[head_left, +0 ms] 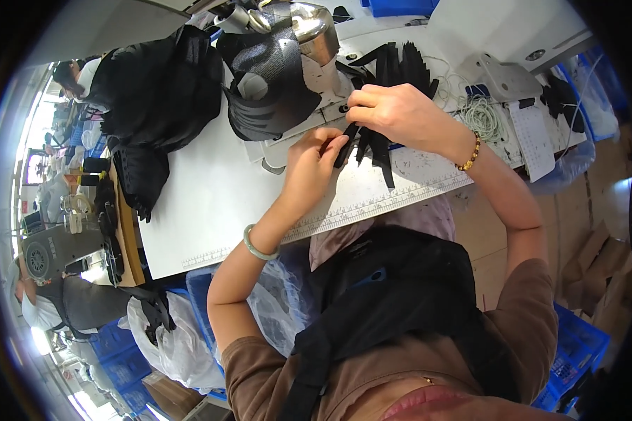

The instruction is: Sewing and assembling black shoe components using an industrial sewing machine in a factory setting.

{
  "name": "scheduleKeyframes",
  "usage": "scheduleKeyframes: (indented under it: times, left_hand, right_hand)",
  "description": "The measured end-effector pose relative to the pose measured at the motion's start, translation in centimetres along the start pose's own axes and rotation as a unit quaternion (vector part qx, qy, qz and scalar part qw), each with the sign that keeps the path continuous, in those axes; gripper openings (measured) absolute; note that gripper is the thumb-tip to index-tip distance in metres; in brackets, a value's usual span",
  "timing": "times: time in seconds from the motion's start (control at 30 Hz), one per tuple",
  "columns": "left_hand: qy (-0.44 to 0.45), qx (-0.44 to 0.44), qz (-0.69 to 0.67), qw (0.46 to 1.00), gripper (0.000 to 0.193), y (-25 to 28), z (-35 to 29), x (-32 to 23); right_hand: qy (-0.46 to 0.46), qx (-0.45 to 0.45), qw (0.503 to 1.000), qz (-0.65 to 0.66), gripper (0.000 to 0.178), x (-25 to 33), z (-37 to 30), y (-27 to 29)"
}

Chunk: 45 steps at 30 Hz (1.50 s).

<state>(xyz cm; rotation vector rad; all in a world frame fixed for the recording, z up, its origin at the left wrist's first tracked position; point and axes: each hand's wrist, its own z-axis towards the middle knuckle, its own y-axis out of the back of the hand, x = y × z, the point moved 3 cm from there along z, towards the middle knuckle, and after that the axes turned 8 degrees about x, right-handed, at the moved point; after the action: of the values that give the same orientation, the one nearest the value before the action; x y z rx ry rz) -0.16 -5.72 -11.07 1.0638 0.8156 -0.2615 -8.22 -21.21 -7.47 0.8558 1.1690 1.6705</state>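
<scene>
On one white desk [211, 203], clocked from the right hand [397, 116], sit one black heap [165, 91] at nine, one bunch [404, 67] of black strips at twelve, overlapped beyond counting, and one pale coil [483, 118] at three. The left hand's [312, 161] grip is narrow on one strip [347, 144] at eight o'clock; the right grip is pinched, on what I cannot tell. The strip looks light, soft and hardly fragile, best held by its edges near the ends.

White worktable [189, 203], as I view it remotely; tan floor [569, 223], right (cardboard [604, 270] resting there); bright light [41, 342], far left.
</scene>
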Motion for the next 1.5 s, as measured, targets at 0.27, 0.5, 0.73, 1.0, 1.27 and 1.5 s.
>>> scheduleKeyframes:
  times: [0.27, 0.5, 0.73, 1.0, 1.27, 1.5]
  left_hand:
    - [0.193, 0.119, -0.291, 0.929, 0.027, 1.9, -1.2, 2.0]
    - [0.193, 0.001, -0.206, 0.959, 0.024, 4.8, -4.5, 1.5]
    - [-0.074, -0.147, 0.239, 0.957, 0.018, 4.9, -6.0, -4.9]
    - [-0.211, -0.144, 0.136, 0.957, 0.03, 3.9, -2.3, -7.7]
    - [-0.011, -0.056, -0.313, 0.948, 0.02, 3.2, -1.7, -7.2]
    - [-0.064, -0.143, -0.181, 0.971, 0.017, 3.1, -1.1, -7.0]
  right_hand:
    - [-0.048, -0.06, 0.985, 0.156, 0.007, 0.9, 0.1, 0.7]
    - [-0.317, 0.01, 0.747, 0.584, 0.007, -2.5, -3.0, 2.4]
    - [-0.245, 0.015, 0.615, 0.75, 0.015, 1.6, -2.8, 0.8]
    - [-0.213, -0.063, 0.625, 0.749, 0.009, 4.7, -1.9, 2.8]
    - [-0.187, -0.17, 0.653, 0.714, 0.008, 5.4, -1.7, 2.6]
    - [-0.158, -0.221, 0.626, 0.731, 0.01, 5.5, -0.8, 1.6]
